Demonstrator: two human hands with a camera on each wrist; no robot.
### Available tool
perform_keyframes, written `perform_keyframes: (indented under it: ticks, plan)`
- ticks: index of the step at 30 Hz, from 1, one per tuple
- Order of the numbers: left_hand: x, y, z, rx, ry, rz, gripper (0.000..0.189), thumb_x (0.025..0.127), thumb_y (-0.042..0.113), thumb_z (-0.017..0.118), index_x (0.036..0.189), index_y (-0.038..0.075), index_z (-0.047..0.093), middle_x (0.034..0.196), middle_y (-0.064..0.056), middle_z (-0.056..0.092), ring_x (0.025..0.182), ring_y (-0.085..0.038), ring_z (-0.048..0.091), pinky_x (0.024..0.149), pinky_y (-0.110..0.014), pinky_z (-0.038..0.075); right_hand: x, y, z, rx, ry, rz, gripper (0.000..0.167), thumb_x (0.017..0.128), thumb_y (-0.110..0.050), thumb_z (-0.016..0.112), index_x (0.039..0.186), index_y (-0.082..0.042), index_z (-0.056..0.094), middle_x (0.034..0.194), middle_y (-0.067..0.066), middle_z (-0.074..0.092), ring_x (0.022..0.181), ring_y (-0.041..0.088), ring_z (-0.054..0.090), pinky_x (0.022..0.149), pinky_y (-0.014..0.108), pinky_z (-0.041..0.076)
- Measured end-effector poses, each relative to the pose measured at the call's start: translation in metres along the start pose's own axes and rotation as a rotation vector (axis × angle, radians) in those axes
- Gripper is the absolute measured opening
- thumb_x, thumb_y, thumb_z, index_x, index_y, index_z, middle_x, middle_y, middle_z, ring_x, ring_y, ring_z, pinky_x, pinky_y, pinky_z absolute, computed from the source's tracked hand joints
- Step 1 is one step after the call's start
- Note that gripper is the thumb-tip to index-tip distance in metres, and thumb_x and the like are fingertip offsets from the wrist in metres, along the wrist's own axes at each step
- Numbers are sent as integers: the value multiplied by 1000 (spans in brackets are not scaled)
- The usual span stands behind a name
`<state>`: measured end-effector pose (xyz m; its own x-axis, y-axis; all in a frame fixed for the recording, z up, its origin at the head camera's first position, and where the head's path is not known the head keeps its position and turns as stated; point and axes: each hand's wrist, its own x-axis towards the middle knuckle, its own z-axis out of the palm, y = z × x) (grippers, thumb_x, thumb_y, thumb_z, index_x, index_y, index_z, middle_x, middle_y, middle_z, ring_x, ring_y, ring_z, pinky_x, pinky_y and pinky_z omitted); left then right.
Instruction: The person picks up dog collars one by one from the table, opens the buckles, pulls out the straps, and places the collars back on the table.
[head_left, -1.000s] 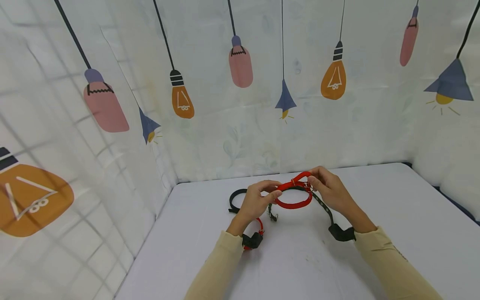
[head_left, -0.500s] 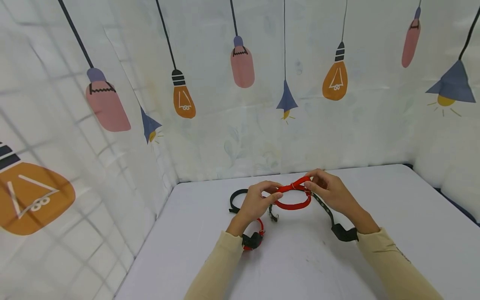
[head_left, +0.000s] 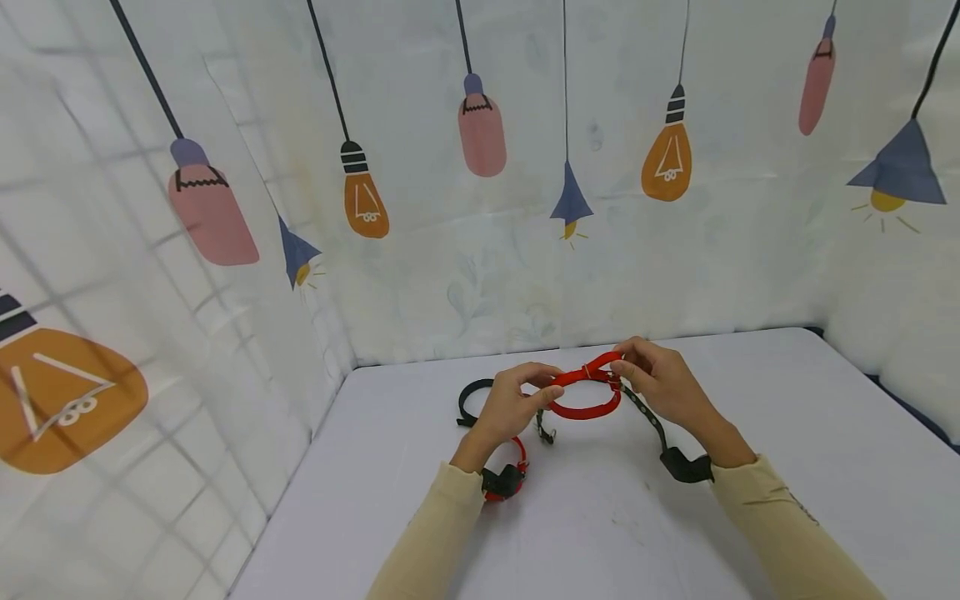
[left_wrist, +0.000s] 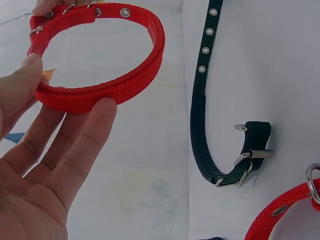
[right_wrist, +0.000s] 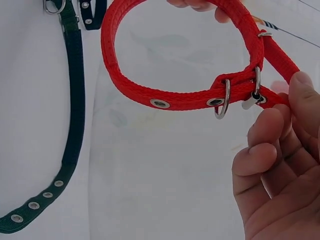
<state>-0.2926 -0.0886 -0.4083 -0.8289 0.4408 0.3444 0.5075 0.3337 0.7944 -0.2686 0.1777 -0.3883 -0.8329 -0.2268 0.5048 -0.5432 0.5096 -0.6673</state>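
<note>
A red pet collar (head_left: 585,412), buckled into a loop, is held up above the table between my hands. My left hand (head_left: 510,404) holds the loop's left side, thumb on one face and fingers underneath, as the left wrist view shows on the red band (left_wrist: 125,90). On the right, my right hand (head_left: 663,383) pinches the strap end beside the buckle (right_wrist: 255,95). The strap end bows up from a metal keeper. A D-ring (right_wrist: 225,102) and eyelets show in the right wrist view. Part of the strap end is hidden by my right fingers (right_wrist: 267,125).
Behind and below lies a dark green collar (left_wrist: 199,130), unfastened, with eyelets and a buckle. A black looped strap (head_left: 467,400) lies farther left. Another red collar (head_left: 522,454) is on the white table (head_left: 390,467) near my left wrist, partly hidden. A printed curtain stands behind.
My right hand has lowered slightly, and the strap end it pinches arches less than a second ago. My left hand keeps its hold on the loop almost unmoved.
</note>
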Motion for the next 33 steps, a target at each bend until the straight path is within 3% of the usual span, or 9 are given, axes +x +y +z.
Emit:
perform_keyframes:
  ticks: [3,6,10,15,19,27,33]
  plan:
    - [0,-1,0,-14,-1,-12,30,97,28,71,126,19,70,111,-6,74,85,-32,77,78,-27,59,0,0,-1,11,-5,14,17,98,-13,68,113,-4,65,81,7,65,67,21,57,59,23,47]
    - [-1,-2,-1,-14,0,-16,31,97,29,72,126,19,70,111,-5,74,83,-30,77,78,-27,59,0,-1,-1,22,-10,26,18,98,-12,68,113,-3,65,83,9,66,69,28,59,60,23,48]
    - [-1,-2,-2,-11,3,-16,31,97,29,72,127,21,70,111,-4,74,81,-19,77,78,-27,59,-1,-1,-1,17,-9,29,16,98,-11,67,112,-3,64,79,7,63,66,20,58,58,23,46]
    - [-1,-2,-2,-31,0,-20,31,97,29,72,127,20,70,112,-6,74,86,-35,77,80,-28,59,0,1,-1,17,6,22,15,99,-11,66,111,-2,64,78,6,61,64,10,56,57,23,47]
    - [0,-3,-3,-31,3,-26,31,97,30,72,126,21,70,112,-7,74,87,-38,76,82,-29,59,0,-1,-1,54,43,36,14,101,-12,65,111,-3,64,81,9,64,64,12,59,59,24,51]
    - [0,-3,-2,12,-5,-27,29,98,32,70,125,22,69,110,-3,74,83,-18,76,80,-29,59,1,-1,2,95,69,74,17,103,-16,63,114,-3,64,90,15,70,69,12,65,65,25,57]
    - [0,2,-1,108,-40,1,39,102,33,65,140,33,59,110,1,72,98,-11,69,80,-29,56,1,-1,4,106,56,106,22,105,-20,60,116,-2,63,90,15,69,71,13,65,66,25,57]
